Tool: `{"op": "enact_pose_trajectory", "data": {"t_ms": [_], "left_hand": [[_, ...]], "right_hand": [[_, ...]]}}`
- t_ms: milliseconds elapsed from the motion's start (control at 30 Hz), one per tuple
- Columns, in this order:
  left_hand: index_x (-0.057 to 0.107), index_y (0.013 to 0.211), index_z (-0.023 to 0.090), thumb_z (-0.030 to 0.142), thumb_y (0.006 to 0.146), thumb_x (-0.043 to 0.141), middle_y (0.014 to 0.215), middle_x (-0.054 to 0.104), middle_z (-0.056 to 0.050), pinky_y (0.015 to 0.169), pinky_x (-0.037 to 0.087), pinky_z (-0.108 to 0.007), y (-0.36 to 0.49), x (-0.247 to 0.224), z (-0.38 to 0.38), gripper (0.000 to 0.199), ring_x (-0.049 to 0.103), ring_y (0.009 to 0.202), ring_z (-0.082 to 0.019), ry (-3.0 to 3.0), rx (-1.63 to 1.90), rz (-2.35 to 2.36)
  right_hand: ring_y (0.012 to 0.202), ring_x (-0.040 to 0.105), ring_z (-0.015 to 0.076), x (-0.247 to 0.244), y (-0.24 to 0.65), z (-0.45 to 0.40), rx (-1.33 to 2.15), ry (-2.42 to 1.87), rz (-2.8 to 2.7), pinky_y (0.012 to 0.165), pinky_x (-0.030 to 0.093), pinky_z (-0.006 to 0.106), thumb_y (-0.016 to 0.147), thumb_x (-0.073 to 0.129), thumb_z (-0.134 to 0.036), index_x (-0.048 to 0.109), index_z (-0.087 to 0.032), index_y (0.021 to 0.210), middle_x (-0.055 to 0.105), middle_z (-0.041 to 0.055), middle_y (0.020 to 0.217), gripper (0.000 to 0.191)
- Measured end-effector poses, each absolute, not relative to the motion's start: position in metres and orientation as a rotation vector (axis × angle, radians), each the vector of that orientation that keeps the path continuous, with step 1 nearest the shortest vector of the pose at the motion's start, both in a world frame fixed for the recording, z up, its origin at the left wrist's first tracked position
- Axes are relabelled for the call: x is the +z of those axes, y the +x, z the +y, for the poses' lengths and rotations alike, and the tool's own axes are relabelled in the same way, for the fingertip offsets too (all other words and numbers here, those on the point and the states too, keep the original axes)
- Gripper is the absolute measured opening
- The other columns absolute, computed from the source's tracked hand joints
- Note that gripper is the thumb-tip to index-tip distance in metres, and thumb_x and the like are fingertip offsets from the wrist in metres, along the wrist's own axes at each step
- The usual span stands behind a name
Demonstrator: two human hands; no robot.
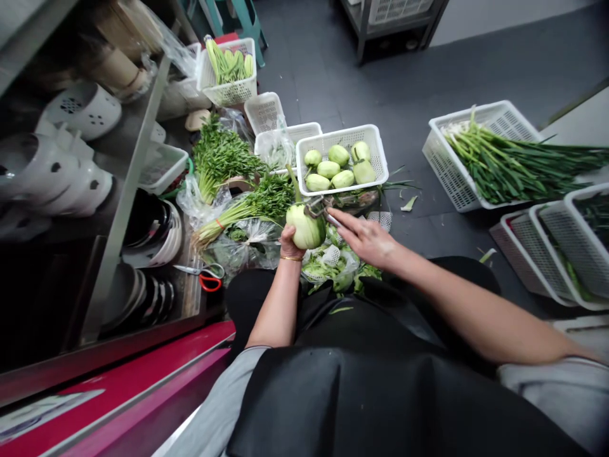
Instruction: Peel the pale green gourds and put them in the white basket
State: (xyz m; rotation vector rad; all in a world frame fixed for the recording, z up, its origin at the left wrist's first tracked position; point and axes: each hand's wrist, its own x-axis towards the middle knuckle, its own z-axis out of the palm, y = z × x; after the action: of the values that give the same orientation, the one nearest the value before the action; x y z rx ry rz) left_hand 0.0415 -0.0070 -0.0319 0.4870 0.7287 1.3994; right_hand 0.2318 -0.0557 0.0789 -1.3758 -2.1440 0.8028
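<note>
My left hand [291,246] grips a round, pale green gourd [305,230] from its left side, with its long stem pointing up and away from me. In my right hand [364,240] is a metal peeler [318,207], its head against the gourd's upper right side. Part of the gourd's skin is pale, and darker green skin shows on the right. Below it, green peelings [328,263] lie in a heap. Just beyond my hands stands a white basket [383,171] holding several peeled gourds [328,169].
Bunches of leafy greens [221,158] and red-handled scissors [210,282] lie on the left beside a shelf [124,190] of bowls. A basket of long green stalks [518,158] and stacked white baskets [547,254] stand on the right. Another basket [228,95] holds vegetables at the back.
</note>
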Motion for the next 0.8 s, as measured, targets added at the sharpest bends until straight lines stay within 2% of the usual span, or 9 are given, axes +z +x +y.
{"op": "enact_pose_trajectory", "data": {"t_ms": [33, 100, 167, 300, 433, 567, 667, 733, 800], "left_hand": [[0.062, 0.113, 0.019, 0.052, 0.053, 0.068, 0.107, 0.067, -0.012, 0.087, 0.052, -0.043, 0.040, -0.030, -0.006, 0.069, 0.061, 0.106, -0.032, 0.458, 1.422, 0.743], [0.061, 0.116, 0.020, 0.054, 0.056, 0.064, 0.110, 0.067, -0.011, 0.085, 0.052, -0.043, 0.036, -0.025, -0.003, 0.069, 0.060, 0.109, -0.032, 0.403, 1.451, 0.755], [0.060, 0.118, 0.021, 0.056, 0.058, 0.061, 0.114, 0.065, -0.011, 0.085, 0.053, -0.044, 0.033, -0.020, -0.001, 0.070, 0.059, 0.112, -0.032, 0.382, 1.445, 0.731], [0.059, 0.119, 0.020, 0.056, 0.058, 0.061, 0.114, 0.065, -0.012, 0.084, 0.053, -0.046, 0.037, -0.013, -0.006, 0.071, 0.059, 0.111, -0.034, 0.370, 1.386, 0.690], [0.062, 0.115, 0.019, 0.049, 0.057, 0.066, 0.115, 0.065, -0.012, 0.086, 0.052, -0.044, 0.048, -0.014, -0.012, 0.065, 0.058, 0.113, -0.034, 0.437, 1.416, 0.694], [0.063, 0.114, 0.019, 0.049, 0.058, 0.065, 0.113, 0.066, -0.011, 0.086, 0.052, -0.040, 0.045, -0.018, -0.009, 0.063, 0.058, 0.113, -0.033, 0.421, 1.509, 0.757], [0.062, 0.115, 0.020, 0.051, 0.060, 0.061, 0.108, 0.068, -0.009, 0.080, 0.054, -0.039, 0.036, -0.022, -0.004, 0.063, 0.062, 0.105, -0.030, 0.325, 1.517, 0.829], [0.063, 0.114, 0.020, 0.052, 0.060, 0.060, 0.107, 0.069, -0.009, 0.078, 0.054, -0.040, 0.033, -0.023, -0.003, 0.063, 0.064, 0.100, -0.030, 0.310, 1.502, 0.822], [0.063, 0.113, 0.020, 0.051, 0.059, 0.061, 0.106, 0.069, -0.009, 0.078, 0.053, -0.039, 0.034, -0.022, -0.004, 0.062, 0.065, 0.098, -0.030, 0.327, 1.498, 0.817]], "right_hand": [[0.120, 0.054, 0.0195, 0.059, 0.234, -0.078, 0.843, -1.379, -2.138, 0.104, 0.043, 0.036, 0.094, 0.040, -0.024, 0.043, -0.021, 0.142, 0.053, 0.0048, 0.136, 0.048], [0.106, 0.064, 0.0208, 0.019, 0.248, -0.124, 1.078, -1.394, -2.212, 0.094, 0.052, 0.035, 0.092, 0.043, -0.022, 0.053, -0.021, 0.135, 0.064, 0.0059, 0.122, 0.044], [0.100, 0.067, 0.0216, -0.001, 0.267, -0.151, 1.182, -1.515, -2.207, 0.088, 0.055, 0.036, 0.091, 0.043, -0.021, 0.056, -0.022, 0.132, 0.069, 0.0056, 0.114, 0.043], [0.119, 0.055, 0.0213, 0.043, 0.272, -0.108, 0.872, -1.562, -2.093, 0.102, 0.045, 0.036, 0.094, 0.040, -0.027, 0.048, -0.021, 0.139, 0.056, 0.0051, 0.132, 0.046], [0.123, 0.052, 0.0189, 0.099, 0.230, -0.037, 0.735, -1.353, -2.113, 0.107, 0.040, 0.034, 0.094, 0.040, -0.026, 0.044, -0.022, 0.141, 0.052, 0.0020, 0.137, 0.048], [0.120, 0.055, 0.0204, 0.057, 0.217, -0.076, 0.780, -1.359, -2.113, 0.102, 0.045, 0.033, 0.095, 0.038, -0.026, 0.037, -0.018, 0.145, 0.050, 0.0066, 0.139, 0.051], [0.100, 0.067, 0.0218, 0.010, 0.245, -0.134, 0.977, -1.500, -2.205, 0.087, 0.055, 0.034, 0.094, 0.040, -0.024, 0.046, -0.021, 0.140, 0.066, 0.0068, 0.120, 0.047], [0.095, 0.068, 0.0231, 0.007, 0.265, -0.144, 0.993, -1.571, -2.233, 0.082, 0.057, 0.034, 0.093, 0.040, -0.025, 0.050, -0.021, 0.137, 0.069, 0.0076, 0.113, 0.045], [0.103, 0.065, 0.0238, 0.030, 0.272, -0.123, 0.893, -1.551, -2.219, 0.088, 0.055, 0.036, 0.094, 0.040, -0.027, 0.049, -0.020, 0.138, 0.065, 0.0084, 0.121, 0.045]]}}
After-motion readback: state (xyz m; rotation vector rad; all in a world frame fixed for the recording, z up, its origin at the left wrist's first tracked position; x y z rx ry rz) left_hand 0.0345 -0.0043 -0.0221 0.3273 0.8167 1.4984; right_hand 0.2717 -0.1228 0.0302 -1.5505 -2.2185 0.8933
